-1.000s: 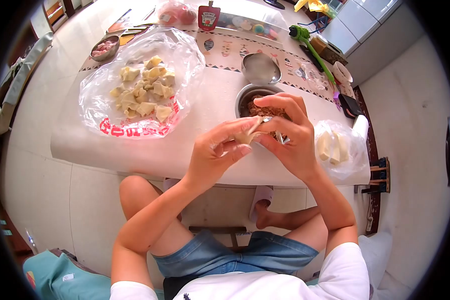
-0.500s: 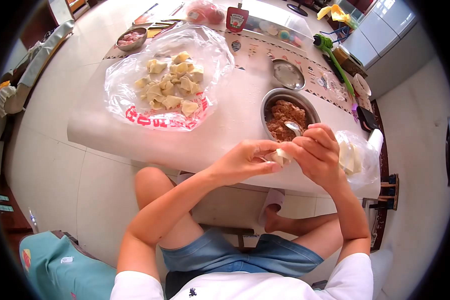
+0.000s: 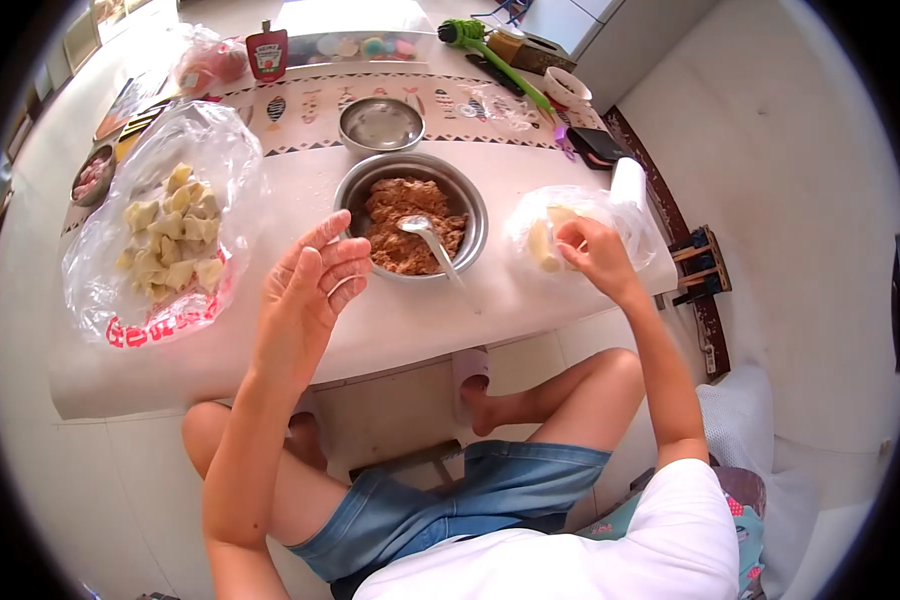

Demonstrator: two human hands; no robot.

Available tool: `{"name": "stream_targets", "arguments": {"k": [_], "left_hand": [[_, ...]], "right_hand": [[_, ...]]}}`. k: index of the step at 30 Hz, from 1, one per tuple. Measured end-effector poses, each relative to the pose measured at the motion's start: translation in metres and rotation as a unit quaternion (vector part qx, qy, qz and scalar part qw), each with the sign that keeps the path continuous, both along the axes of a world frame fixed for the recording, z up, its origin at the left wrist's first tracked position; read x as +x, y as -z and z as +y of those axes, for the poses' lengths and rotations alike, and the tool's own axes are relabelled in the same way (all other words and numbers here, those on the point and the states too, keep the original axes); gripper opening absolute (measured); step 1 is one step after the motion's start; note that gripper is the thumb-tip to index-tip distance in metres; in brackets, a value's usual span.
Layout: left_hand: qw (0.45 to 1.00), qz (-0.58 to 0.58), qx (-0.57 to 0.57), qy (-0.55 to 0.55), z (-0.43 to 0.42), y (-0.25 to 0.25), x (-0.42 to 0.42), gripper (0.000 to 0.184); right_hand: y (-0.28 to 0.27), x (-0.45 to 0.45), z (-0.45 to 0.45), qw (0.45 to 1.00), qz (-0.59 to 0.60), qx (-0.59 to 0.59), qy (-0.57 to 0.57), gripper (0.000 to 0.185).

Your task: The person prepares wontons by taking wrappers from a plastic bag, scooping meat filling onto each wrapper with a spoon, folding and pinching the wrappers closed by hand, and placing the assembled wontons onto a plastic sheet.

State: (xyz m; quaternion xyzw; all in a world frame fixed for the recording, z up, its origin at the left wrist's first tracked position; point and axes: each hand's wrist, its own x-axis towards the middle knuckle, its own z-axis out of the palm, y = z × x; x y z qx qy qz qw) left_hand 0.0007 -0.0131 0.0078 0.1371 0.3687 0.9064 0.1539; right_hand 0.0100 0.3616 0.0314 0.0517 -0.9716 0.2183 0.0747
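Note:
My left hand (image 3: pixel 315 280) is raised by the left side of a metal bowl of brown meat filling (image 3: pixel 410 205), fingers apart, palm showing and nothing in it. A spoon (image 3: pixel 432 245) rests in the filling, its handle over the near rim. My right hand (image 3: pixel 597 257) reaches into a clear plastic bag (image 3: pixel 618 222) on the right, its fingers pinched at the stack of pale wrappers (image 3: pixel 543 240); whether a wrapper is between the fingertips is too small to tell. Folded dumplings (image 3: pixel 175 235) lie in a heap on a plastic bag (image 3: pixel 95 280) at the left.
Behind the filling stands an empty metal bowl (image 3: pixel 381 124). A small bowl of meat (image 3: pixel 93 176) is at the far left. Farther back are a red ketchup pouch (image 3: pixel 268 53), a clear box (image 3: pixel 360 47), a green-handled brush (image 3: pixel 510 68), a white bowl (image 3: pixel 567 86) and a black case (image 3: pixel 597 147).
The hands have parted. My left hand has opened, and the dumpling it held is out of it. My right hand has moved to the wrapper bag. The view has shifted to the right.

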Motion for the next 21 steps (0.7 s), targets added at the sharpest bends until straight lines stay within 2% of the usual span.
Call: {"name": "stream_targets", "arguments": {"k": [12,15,18,21], "left_hand": [[0.998,-0.003,-0.049,0.038,0.012,0.008,0.006,0.047],[0.996,0.018,-0.070,0.060,0.012,0.008,0.008,0.044],[0.977,0.124,-0.132,0.111,0.034,0.004,0.020,0.040],[0.938,0.212,-0.223,0.157,0.087,-0.015,0.032,0.037]], "right_hand": [[0.006,-0.002,0.003,1.000,0.008,0.011,0.001,0.010],[0.011,-0.003,0.011,0.998,0.011,-0.042,0.036,0.009],[0.007,-0.001,0.014,0.996,-0.024,-0.077,0.043,0.013],[0.001,0.020,-0.008,0.975,0.158,0.133,-0.081,0.017]]}}
